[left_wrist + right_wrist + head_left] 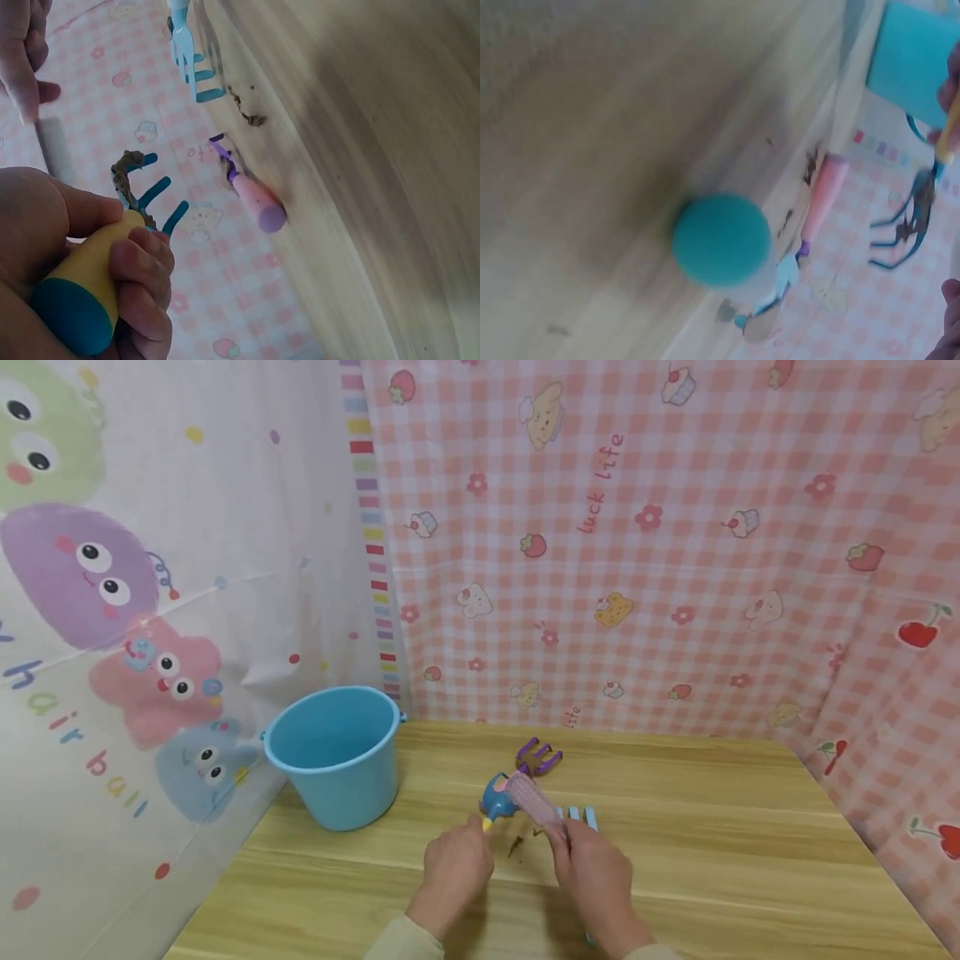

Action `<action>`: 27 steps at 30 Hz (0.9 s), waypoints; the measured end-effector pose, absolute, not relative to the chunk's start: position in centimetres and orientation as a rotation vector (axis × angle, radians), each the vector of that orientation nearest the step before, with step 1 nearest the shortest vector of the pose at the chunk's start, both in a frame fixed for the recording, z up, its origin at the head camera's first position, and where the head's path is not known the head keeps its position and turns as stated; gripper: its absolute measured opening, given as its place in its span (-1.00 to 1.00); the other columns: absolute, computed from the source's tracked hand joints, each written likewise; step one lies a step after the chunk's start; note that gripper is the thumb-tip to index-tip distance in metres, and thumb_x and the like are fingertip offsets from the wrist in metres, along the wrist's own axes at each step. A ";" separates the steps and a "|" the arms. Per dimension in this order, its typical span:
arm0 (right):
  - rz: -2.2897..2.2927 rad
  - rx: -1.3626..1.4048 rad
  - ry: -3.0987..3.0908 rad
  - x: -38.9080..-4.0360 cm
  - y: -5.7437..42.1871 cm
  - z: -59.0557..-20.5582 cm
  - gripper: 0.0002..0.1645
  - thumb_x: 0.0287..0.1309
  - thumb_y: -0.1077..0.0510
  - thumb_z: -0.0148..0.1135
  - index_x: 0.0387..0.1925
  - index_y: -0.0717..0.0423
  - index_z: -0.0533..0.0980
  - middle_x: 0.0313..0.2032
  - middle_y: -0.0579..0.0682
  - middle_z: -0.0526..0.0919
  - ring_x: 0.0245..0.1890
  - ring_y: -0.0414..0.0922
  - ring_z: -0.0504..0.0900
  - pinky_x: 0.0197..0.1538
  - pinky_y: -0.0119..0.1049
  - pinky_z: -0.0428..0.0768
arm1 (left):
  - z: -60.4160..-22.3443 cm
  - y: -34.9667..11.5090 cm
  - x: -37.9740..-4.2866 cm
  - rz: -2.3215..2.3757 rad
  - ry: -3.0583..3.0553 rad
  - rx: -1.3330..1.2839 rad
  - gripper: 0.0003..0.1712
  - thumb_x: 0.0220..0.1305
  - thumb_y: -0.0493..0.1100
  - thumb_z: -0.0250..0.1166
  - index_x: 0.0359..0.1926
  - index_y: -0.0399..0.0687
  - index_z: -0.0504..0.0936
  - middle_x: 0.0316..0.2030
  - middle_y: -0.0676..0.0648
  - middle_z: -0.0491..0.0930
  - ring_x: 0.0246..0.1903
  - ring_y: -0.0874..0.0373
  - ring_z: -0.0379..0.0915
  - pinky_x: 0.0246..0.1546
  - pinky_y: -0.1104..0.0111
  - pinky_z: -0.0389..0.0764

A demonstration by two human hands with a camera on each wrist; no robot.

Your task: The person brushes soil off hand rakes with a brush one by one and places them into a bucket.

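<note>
My left hand (457,864) grips the yellow handle (94,277) of a toy hand rake, whose blue tines (156,192) carry brown, mud-like clumps. In my right hand (600,868) is a mauve, ribbed, folded cloth (536,802), pinched near its lower end and reaching toward the rake's head. Behind the held rake, a purple-tined rake (534,758) with a pink handle (259,202) lies on the table. A light-blue rake (184,52) lies under and beside my right hand; the right wrist view shows its teal handle end (721,240).
A light-blue bucket (345,793) stands at the back left of the wooden table (720,810). Brown crumbs (515,846) lie on the wood between the hands. Printed curtains (637,560) hang along the table's back and sides.
</note>
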State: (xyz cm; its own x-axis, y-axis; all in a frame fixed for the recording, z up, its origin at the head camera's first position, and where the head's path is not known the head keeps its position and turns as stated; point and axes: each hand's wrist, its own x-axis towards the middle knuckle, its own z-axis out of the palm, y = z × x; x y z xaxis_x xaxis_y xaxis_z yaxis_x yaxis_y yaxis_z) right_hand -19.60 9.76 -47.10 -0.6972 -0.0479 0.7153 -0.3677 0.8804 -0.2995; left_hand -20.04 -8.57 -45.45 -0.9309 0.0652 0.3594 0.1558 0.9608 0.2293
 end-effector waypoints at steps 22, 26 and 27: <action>0.592 0.064 -2.452 -20.4 11.9 -47.4 -0.58 0.22 -0.03 0.35 -0.62 0.07 0.44 -0.72 -0.08 0.40 -0.77 -0.11 0.36 -0.73 -0.18 0.27 | -46.4 -8.9 -20.3 -0.309 -2.763 -0.219 -0.81 0.32 -0.14 0.27 -0.36 -0.12 0.48 -0.65 0.01 0.36 -0.70 0.11 0.36 -0.72 0.26 0.35; 0.599 0.125 -2.455 -20.2 11.3 -46.9 -0.64 0.23 -0.03 0.35 -0.57 0.05 0.49 -0.70 -0.11 0.41 -0.76 -0.16 0.34 -0.73 -0.21 0.26 | -46.5 -9.0 -20.4 -0.256 -2.776 -0.197 -0.81 0.34 -0.09 0.27 -0.31 -0.12 0.53 -0.60 -0.02 0.36 -0.68 0.09 0.37 -0.71 0.24 0.36; 0.598 0.159 -2.468 -20.0 11.0 -46.8 -0.64 0.23 -0.03 0.34 -0.57 0.03 0.48 -0.71 -0.13 0.40 -0.75 -0.18 0.33 -0.73 -0.23 0.26 | -46.5 -9.0 -20.4 -0.247 -2.776 -0.198 -0.81 0.34 -0.08 0.26 -0.30 -0.12 0.54 -0.60 -0.02 0.36 -0.68 0.09 0.37 -0.70 0.24 0.37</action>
